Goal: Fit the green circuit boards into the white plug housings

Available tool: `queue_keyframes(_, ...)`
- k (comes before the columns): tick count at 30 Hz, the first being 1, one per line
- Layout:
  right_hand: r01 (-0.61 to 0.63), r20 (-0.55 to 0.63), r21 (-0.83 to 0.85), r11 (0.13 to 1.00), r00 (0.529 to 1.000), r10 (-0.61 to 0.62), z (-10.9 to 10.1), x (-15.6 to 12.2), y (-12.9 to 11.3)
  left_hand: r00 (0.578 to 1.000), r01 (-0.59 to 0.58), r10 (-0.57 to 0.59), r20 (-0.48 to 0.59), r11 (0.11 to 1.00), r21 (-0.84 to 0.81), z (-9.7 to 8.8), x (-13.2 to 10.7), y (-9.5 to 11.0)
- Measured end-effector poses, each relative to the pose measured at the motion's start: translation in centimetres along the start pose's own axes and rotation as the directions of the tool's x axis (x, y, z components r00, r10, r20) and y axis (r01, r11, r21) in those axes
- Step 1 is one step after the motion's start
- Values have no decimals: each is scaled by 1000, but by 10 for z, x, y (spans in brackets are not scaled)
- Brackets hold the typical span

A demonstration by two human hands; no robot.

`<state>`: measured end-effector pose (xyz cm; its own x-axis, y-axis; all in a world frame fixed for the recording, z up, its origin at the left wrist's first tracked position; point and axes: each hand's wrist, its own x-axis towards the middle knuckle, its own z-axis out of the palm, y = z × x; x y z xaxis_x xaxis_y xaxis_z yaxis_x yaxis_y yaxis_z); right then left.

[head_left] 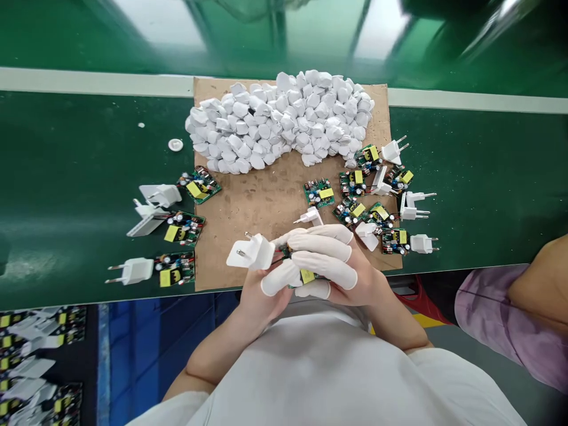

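Note:
A small green circuit board (307, 276) with a yellow transformer is held between my two hands, near the table's front edge. A white two-pin plug (257, 253) is wired to it and sticks out to the left, pins facing up. My left hand (267, 294) is closed around the plug end of the board, thumb against it. My right hand (350, 269) wraps over the board from the right and covers most of it. White finger cots cover several fingers. Just beyond my fingers lie another plug (311, 216) and its board (319, 193).
A heap of small white pieces (284, 118) covers the back of the cardboard sheet (261, 201). Boards with plugs lie at left (180, 228) and right (352, 183). A white disc (176, 145) lies on the green table (89, 154). Another person's purple sleeve (492, 313) is at right.

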<state>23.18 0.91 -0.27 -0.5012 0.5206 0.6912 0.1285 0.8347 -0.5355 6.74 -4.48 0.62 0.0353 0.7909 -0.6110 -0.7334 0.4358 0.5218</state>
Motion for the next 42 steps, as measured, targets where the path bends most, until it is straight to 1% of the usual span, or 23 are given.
queue_keyframes(3, -2, -46, -32, 999, 999, 1, 3, -4, 1, 999, 15, -13, 48, 999, -33, 3, -1, 1)
queue_keyframes(7, -64, -146, 5, 998, 987, 64, 9, -9, -2, 990, 11, -1, 138, 997, -71, 13, -2, 5)
queue_keyframes(10, -96, -170, 1, 995, 981, 95, 11, -8, -3, 986, 16, -5, 165, 998, -66, 16, -1, 5)
queue_keyframes(12, -110, -178, 22, 994, 978, 112, 12, -8, -3, 991, -3, 11, 134, 998, -57, 16, 1, 3)
queue_keyframes(13, -131, -173, 64, 989, 975, 140, 12, -8, -4, 995, -20, 24, 102, 999, -40, 16, 2, 1)
queue_keyframes(15, -203, -151, 193, 960, 960, 234, 13, -9, -6, 997, -76, 76, 15, 997, 1, 14, 3, -2)
queue_keyframes(17, -284, -133, 319, 904, 931, 339, 15, -10, -11, 988, -141, 143, -57, 989, 37, 14, 4, -5)
queue_keyframes(18, -321, -135, 356, 878, 912, 388, 17, -11, -14, 982, -165, 169, -79, 985, 53, 15, 5, -6)
queue_keyframes(20, -386, -156, 375, 843, 870, 468, 20, -10, -20, 976, -187, 193, -97, 980, 74, 18, 6, -6)
queue_keyframes(22, -427, -185, 354, 832, 840, 510, 25, -8, -25, 973, -190, 199, -116, 979, 78, 22, 6, -6)
queue_keyframes(24, -419, -223, 317, 851, 839, 497, 30, -7, -28, 968, -201, 210, -140, 977, 74, 23, 7, -7)
queue_keyframes(26, -379, -251, 271, 885, 860, 445, 33, -7, -28, 961, -214, 225, -160, 973, 80, 21, 7, -8)
queue_keyframes(28, -333, -259, 215, 918, 887, 383, 34, -8, -26, 959, -227, 236, -155, 971, 75, 18, 6, -9)
queue_keyframes(31, -278, -242, 115, 954, 923, 298, 30, -8, -23, 964, -231, 234, -130, 972, 42, 13, 5, -9)
queue_keyframes(34, -265, -180, 41, 963, 947, 268, 24, -6, -20, 981, -169, 171, -86, 985, 30, 13, 3, -7)
queue_keyframes(35, -264, -168, 26, 964, 950, 264, 22, -5, -19, 986, -147, 148, -71, 989, 26, 14, 3, -6)
queue_keyframes(37, -262, -185, 1, 965, 948, 258, 21, -4, -18, 992, -115, 116, -57, 993, 11, 17, 3, -5)
queue_keyframes(40, -255, -249, -57, 965, 940, 234, 24, -5, -16, 994, -99, 97, -50, 995, -26, 23, 4, -4)
queue_keyframes(42, -237, -246, -100, 966, 947, 206, 25, -5, -15, 995, -99, 97, -29, 994, -56, 25, 5, -5)
